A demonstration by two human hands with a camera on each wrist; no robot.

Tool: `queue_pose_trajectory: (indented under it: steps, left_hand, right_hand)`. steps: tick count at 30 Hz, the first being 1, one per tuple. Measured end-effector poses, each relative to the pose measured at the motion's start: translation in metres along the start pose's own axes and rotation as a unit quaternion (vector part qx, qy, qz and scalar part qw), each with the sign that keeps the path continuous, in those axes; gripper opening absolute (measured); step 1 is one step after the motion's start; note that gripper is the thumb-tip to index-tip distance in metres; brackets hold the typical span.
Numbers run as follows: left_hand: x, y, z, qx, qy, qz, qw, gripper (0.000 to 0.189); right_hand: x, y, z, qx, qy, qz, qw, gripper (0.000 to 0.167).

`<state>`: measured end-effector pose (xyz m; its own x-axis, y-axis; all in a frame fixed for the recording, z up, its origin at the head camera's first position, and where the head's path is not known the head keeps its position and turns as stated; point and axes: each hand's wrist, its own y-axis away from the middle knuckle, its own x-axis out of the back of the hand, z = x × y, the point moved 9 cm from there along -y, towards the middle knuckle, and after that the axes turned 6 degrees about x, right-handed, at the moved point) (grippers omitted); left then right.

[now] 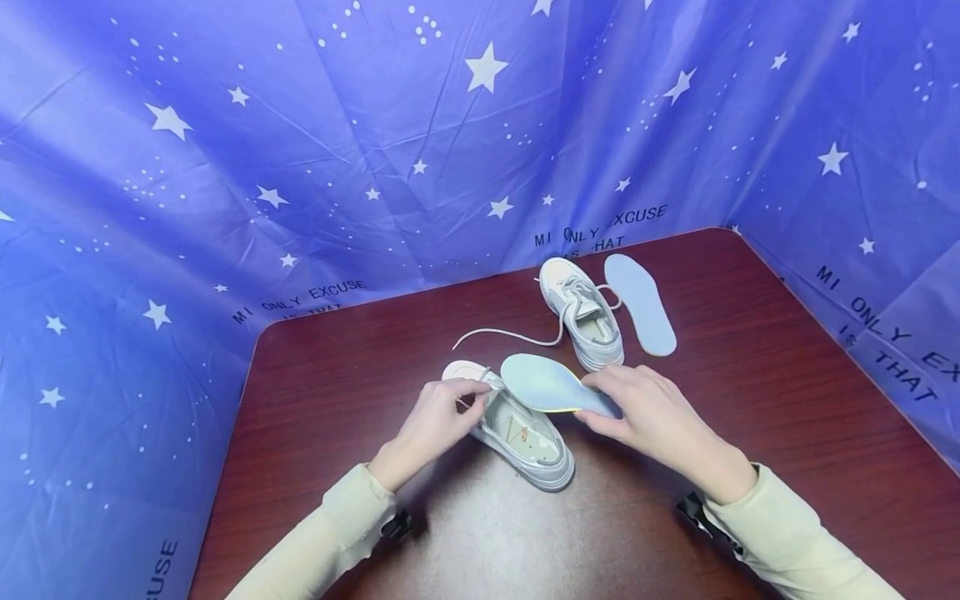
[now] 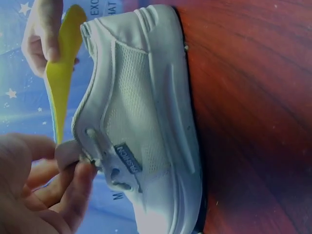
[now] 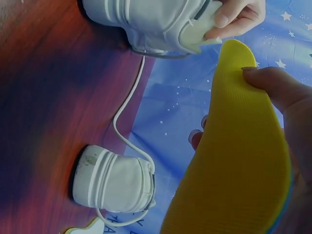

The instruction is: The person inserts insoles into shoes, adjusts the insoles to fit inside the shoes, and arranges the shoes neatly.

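Note:
My left hand (image 1: 437,415) pinches the tongue (image 2: 68,154) of a white lace-up shoe (image 2: 134,92), which sits sole down on the table in front of me. Inside the shoe, its bare footbed (image 1: 517,433) shows a few brownish marks. An insole (image 1: 536,383), pale blue on top and yellow underneath (image 3: 234,146), is gripped at one end by my right hand (image 1: 654,412), thumb on the yellow side. Its wide free end hovers over the shoe opening, close to my left fingertips.
Behind stands a second white shoe (image 1: 600,354), with a loose lace (image 1: 510,333) trailing left across the dark red wooden table (image 1: 322,467). Another pale insole (image 1: 641,304) lies flat on its right. A blue star-patterned curtain (image 1: 375,125) hangs around the table's far and side edges.

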<state>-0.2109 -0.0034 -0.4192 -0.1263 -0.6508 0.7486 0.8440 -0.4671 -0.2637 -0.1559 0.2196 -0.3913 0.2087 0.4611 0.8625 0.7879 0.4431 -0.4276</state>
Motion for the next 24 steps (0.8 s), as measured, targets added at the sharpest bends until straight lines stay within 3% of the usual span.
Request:
queue_pose_trajectory:
  steps: [6, 10, 16, 19, 24]
  left_hand:
    - [-0.0054, 0.0006, 0.0029, -0.031, -0.039, -0.054, 0.9973, 0.041]
    - [-0.0071, 0.0032, 0.006, -0.06, -0.057, -0.062, 0.9946, 0.042]
    - [-0.0074, 0.0032, 0.0097, -0.1, -0.045, -0.08, 0.9907, 0.043]
    - [-0.0066, 0.001, 0.0082, -0.1, -0.024, -0.087, 0.9909, 0.044]
    - [-0.0066, -0.0023, 0.0004, -0.065, 0.016, -0.071, 0.9952, 0.041]
  right_hand:
    - [-0.0054, 0.0019, 0.0013, -0.013, -0.013, -0.013, 0.9997, 0.031]
    - [-0.0072, 0.0026, 0.0017, -0.018, -0.015, -0.016, 0.9996, 0.032]
    - [-0.0046, 0.0029, -0.0001, -0.004, -0.011, -0.006, 0.9999, 0.033]
    - [-0.0027, 0.0028, -0.0011, 0.007, -0.008, -0.003, 0.9999, 0.033]
    - [-0.0016, 0.0035, -0.0012, 0.011, -0.007, -0.001, 0.9999, 0.033]
